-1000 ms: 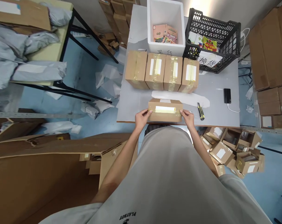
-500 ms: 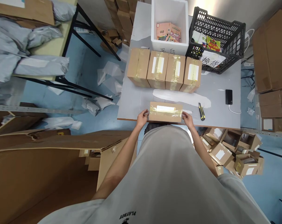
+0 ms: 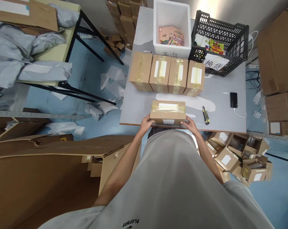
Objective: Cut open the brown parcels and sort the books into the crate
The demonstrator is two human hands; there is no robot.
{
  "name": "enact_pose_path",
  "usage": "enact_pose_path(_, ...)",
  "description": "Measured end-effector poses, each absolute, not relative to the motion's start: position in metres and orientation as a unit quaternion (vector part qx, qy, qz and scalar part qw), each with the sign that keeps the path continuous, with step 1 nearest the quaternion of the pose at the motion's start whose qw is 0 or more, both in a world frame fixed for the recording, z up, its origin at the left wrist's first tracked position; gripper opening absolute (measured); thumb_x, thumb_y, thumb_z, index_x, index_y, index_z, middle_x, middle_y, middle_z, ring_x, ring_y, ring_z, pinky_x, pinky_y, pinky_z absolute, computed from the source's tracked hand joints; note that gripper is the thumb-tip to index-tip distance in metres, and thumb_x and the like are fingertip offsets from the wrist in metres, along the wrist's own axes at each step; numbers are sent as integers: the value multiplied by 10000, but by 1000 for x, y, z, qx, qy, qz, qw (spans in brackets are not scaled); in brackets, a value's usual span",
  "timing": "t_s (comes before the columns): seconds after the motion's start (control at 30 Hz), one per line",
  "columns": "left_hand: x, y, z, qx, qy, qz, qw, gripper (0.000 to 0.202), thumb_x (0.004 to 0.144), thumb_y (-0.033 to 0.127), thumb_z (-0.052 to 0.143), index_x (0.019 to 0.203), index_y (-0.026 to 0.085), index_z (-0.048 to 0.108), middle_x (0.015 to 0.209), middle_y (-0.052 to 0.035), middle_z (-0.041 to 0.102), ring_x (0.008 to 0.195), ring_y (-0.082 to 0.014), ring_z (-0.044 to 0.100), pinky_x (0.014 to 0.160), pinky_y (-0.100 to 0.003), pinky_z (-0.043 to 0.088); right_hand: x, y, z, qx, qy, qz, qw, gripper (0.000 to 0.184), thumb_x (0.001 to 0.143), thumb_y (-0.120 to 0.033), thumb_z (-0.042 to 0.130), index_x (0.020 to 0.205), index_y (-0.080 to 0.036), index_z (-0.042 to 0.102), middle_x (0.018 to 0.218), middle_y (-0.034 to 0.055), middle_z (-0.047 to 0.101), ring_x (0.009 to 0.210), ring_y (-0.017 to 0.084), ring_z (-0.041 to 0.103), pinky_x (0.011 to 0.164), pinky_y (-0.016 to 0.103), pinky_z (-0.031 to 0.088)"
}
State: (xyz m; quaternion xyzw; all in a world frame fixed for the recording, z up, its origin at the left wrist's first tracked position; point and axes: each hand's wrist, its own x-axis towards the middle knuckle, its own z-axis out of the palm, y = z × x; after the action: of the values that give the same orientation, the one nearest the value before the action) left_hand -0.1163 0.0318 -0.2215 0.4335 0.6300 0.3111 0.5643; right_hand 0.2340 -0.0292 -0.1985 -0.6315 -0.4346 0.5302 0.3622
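Note:
A small taped cardboard box (image 3: 168,112) with a white label on top rests at the near edge of the grey table (image 3: 220,105). My left hand (image 3: 146,122) grips its left end and my right hand (image 3: 190,123) grips its right end, fingers curled round the lower corners. The box's near face, with a white tab, is tipped toward me. Behind it stands a row of several sealed boxes (image 3: 167,75).
A yellow-and-black utility knife (image 3: 205,114) lies right of the box, a black phone (image 3: 233,100) on a cable further right. A white foam bin (image 3: 172,27) and a black crate (image 3: 218,41) sit at the back. Open small boxes (image 3: 241,156) litter the floor at right.
The box has been rolled toward me, so the labelled top faces up and the near face shows. Both hands slid down to its lower corners.

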Motion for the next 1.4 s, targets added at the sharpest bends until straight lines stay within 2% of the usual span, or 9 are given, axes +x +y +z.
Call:
enact_pose_path(0.17, -112, 34, -203, 430, 633, 332, 552, 423, 944, 424, 692, 1221, 146, 850, 1308, -127, 846, 1347, -364, 726, 1210, -469, 563, 226, -13, -168, -676, -436, 471, 362, 729, 917, -817, 746, 1335, -232, 865, 1402, 131, 806, 1266, 348, 754, 1121, 456, 615)
enact_pose_path(0.27, -107, 38, -201, 432, 643, 339, 534, 501, 994, 548, 694, 1215, 127, 851, 1290, -154, 850, 1284, -357, 752, 1152, -449, 588, 224, -3, -165, -709, -449, 442, 316, 735, 959, -870, 635, 1151, -216, 910, 1160, 109, 877, 1102, 363, 784, 1020, 453, 626)
enact_pose_path(0.33, -105, 41, -206, 441, 648, 328, 527, 511, 1002, 579, 684, 1171, 131, 861, 1252, -146, 860, 1253, -349, 761, 1125, -425, 592, 225, 1, -171, -718, -452, 432, 306, 757, 971, -889, 585, 1112, -220, 909, 1113, 94, 887, 1059, 363, 785, 995, 451, 621)
enact_pose_path(0.5, -100, 46, -227, 433, 666, 291, 534, 456, 959, 561, 721, 1081, 150, 877, 1151, -128, 876, 1176, -341, 779, 1099, -413, 593, 225, 6, -201, -726, -450, 441, 277, 739, 942, -903, 573, 1109, -258, 893, 1112, 88, 891, 1034, 358, 787, 1008, 481, 620)
enact_pose_path(0.8, -109, 33, -253, 386, 670, 289, 564, 559, 1036, 565, 565, 1288, 133, 814, 1336, -176, 831, 1260, -301, 779, 1113, -444, 626, 246, -13, -237, -722, -370, 499, 303, 751, 954, -799, 539, 1246, -174, 834, 1223, 166, 862, 1049, 323, 825, 999, 511, 673)
enact_pose_path(0.93, -114, 23, -258, 390, 671, 285, 563, 433, 895, 363, 702, 1260, 172, 836, 1367, -150, 829, 1340, -323, 751, 1226, -512, 568, 248, -27, -244, -720, -375, 504, 295, 588, 848, -565, 694, 1265, -181, 848, 1162, 129, 885, 1071, 325, 825, 1078, 556, 644)
enact_pose_path(1.07, -113, 15, -257, 412, 653, 284, 568, 500, 727, 185, 737, 1211, 182, 861, 1387, -130, 827, 1434, -369, 701, 1314, -554, 493, 239, -34, -243, -698, -398, 513, 302, 547, 774, -454, 725, 1249, -226, 875, 1256, 77, 882, 1180, 328, 804, 1190, 564, 582)
enact_pose_path(1.23, -114, 18, -250, 427, 638, 292, 571, 536, 693, 163, 767, 1220, 200, 863, 1537, -133, 747, 1564, -391, 596, 1298, -567, 517, 237, -32, -230, -680, -416, 511, 321, 591, 741, -537, 821, 1245, -234, 886, 1356, 87, 849, 1254, 364, 778, 1223, 557, 557)
enact_pose_path(1.4, -115, 31, -228, 458, 608, 322, 562, 472, 771, 294, 836, 1229, 182, 860, 1644, -144, 659, 1556, -369, 607, 1306, -505, 515, 238, -18, -202, -663, -438, 484, 366, 661, 804, -704, 832, 1260, -229, 889, 1392, 123, 819, 1243, 361, 766, 1159, 516, 601)
